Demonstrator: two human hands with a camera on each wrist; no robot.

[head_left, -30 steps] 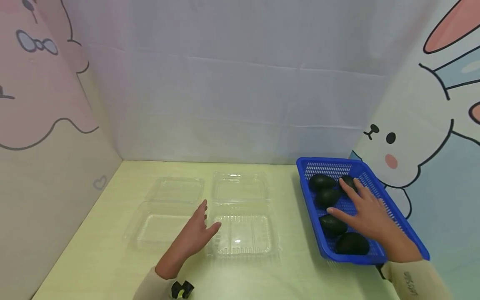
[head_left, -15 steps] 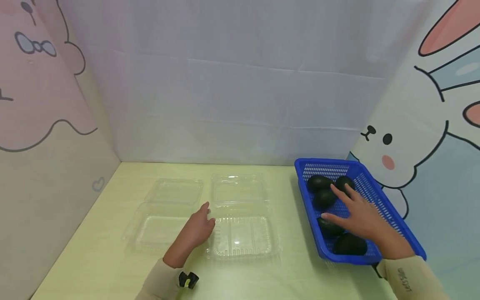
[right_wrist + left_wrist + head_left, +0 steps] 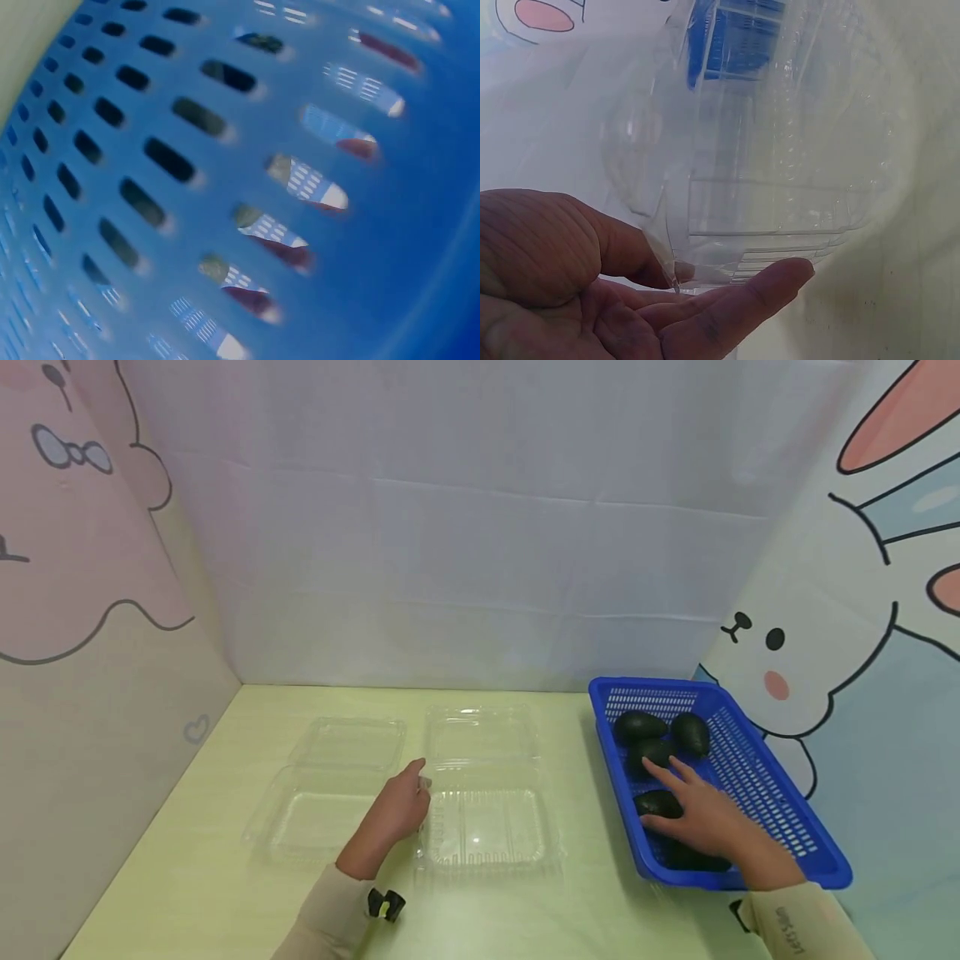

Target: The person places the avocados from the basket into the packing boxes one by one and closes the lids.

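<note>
My left hand [image 3: 396, 803] pinches the left rim of an open clear plastic clamshell container [image 3: 487, 835] between thumb and fingers. In the left wrist view the container's clear wall [image 3: 765, 165] rises above the fingers. My right hand [image 3: 701, 817] reaches into a blue plastic basket [image 3: 795, 789], fingers spread over the dark green avocados and closing round none of them. Nearest its thumb lies one avocado [image 3: 658, 803]; another avocado [image 3: 690, 857] is partly covered by the hand. The right wrist view shows only the slotted basket wall [image 3: 360, 270], which hides the hand's fingers.
A second open clear clamshell container [image 3: 326, 818] lies left of the first on the pale yellow table [image 3: 480, 922]. More avocados [image 3: 690, 734] sit toward the basket's back. A white cloth wall [image 3: 480, 568] stands behind, with cartoon-printed panels on both sides.
My left hand has moved to the container's rim and pinched it, shifting the container slightly. The right hand has come nearer and left, away from the back avocado toward the front ones.
</note>
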